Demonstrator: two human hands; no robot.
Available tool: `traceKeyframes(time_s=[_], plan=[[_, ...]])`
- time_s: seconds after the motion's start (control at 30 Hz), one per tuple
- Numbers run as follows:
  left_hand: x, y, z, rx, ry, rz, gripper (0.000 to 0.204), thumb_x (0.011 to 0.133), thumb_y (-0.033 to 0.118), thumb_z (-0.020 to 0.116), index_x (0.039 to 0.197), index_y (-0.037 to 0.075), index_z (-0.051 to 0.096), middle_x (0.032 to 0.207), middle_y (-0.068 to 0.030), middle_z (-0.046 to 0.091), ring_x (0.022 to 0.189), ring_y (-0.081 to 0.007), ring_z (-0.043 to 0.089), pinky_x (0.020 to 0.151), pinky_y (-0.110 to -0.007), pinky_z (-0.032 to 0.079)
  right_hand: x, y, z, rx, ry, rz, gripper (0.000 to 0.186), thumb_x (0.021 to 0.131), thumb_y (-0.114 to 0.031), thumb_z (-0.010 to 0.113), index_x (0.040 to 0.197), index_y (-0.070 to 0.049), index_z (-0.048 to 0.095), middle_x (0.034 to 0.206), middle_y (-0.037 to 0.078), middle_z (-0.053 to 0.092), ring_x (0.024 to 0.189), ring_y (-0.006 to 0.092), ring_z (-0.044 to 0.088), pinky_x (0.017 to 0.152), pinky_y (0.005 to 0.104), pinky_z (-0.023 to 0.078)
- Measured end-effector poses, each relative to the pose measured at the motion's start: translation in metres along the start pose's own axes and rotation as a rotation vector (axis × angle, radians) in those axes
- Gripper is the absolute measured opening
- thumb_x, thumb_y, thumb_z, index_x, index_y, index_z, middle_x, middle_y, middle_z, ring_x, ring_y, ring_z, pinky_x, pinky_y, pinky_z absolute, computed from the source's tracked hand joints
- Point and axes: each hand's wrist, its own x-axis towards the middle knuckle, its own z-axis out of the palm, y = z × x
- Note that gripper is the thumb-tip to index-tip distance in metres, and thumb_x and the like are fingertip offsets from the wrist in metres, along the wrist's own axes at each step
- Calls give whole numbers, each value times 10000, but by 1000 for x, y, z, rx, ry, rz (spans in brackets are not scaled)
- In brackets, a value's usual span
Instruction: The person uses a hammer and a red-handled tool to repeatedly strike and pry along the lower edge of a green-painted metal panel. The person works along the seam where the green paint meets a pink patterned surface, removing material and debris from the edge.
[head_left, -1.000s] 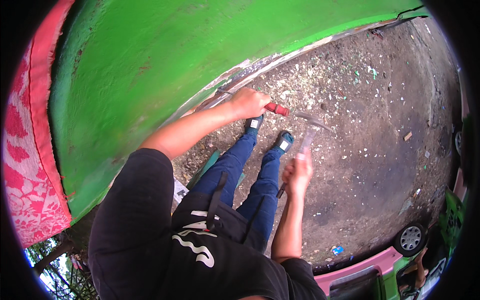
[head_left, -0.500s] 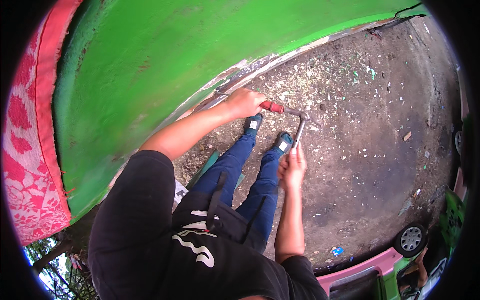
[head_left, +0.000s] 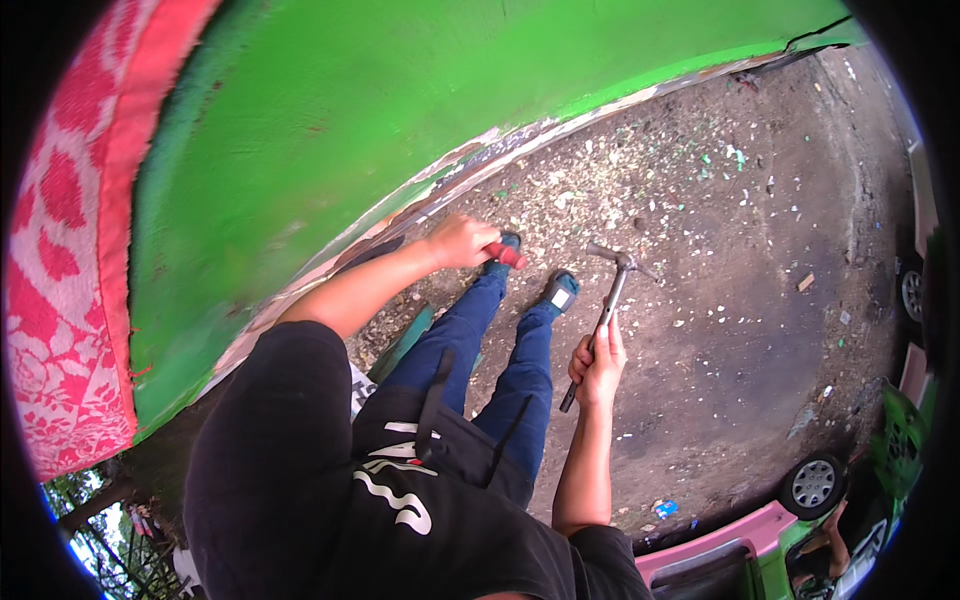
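My left hand point(head_left: 462, 241) is closed around a red-handled tool point(head_left: 508, 257). The butt of its handle sticks out to the right of my fist; its working end cannot be made out now, though the fist is close to the flaking lower edge of the green wall point(head_left: 330, 110). My right hand point(head_left: 601, 366) grips a metal hammer point(head_left: 615, 292) by the shaft, with the head up and away from me. A gap lies between the hammer head and the red handle.
Pale chips and flakes point(head_left: 580, 185) litter the dirt ground along the wall. My shoes point(head_left: 562, 290) stand beside them. A patterned red-and-pink cloth point(head_left: 65, 260) hangs at the left. Lower right are a pink and green vehicle point(head_left: 720, 545), a wheel point(head_left: 812, 484) and another person's arm point(head_left: 838, 540).
The hammer head has come off the red handle and swung right. My left hand has shifted slightly left and down with the tool, and its thin metal shaft no longer shows.
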Motion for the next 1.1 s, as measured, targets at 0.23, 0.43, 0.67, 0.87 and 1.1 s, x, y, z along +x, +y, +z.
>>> traceKeyframes(time_s=[0.23,0.43,0.67,0.87,1.1], plan=[[-18,35,-18,-65,136,-19,56,717,172,669,745,144,630,741,-60,655,657,-279,654,537,-419,515,-35,-26,-15,-405,5,-50,491,979,-193,513,1440,-116,363,560,-84,304,416,27,304,360,210,244],[-24,85,-64,-82,112,-157,168,754,282,671,759,123,617,718,-108,638,671,-333,635,589,-445,498,-89,-71,-42,-812,44,-153,253,904,-223,641,1040,-17,589,607,-21,516,524,64,471,461,254,377],[-67,120,-108,-266,82,-232,299,784,371,686,832,88,601,757,-152,635,721,-346,629,623,-443,454,-138,-89,-58,-992,128,-349,199,863,-203,679,817,-48,563,592,-13,492,473,77,443,405,262,335],[-110,139,-148,-348,197,-384,278,779,311,697,930,83,648,826,-154,653,788,-327,636,692,-418,473,-153,-103,-29,-1057,272,-556,281,787,-236,724,904,11,660,695,70,618,641,138,556,612,317,450],[-127,129,-155,-518,425,-383,245,809,163,717,1029,60,680,867,-147,658,810,-260,639,738,-383,476,-153,-134,23,-1245,288,-854,241,794,-216,709,876,9,681,637,78,598,589,148,552,578,325,435]])
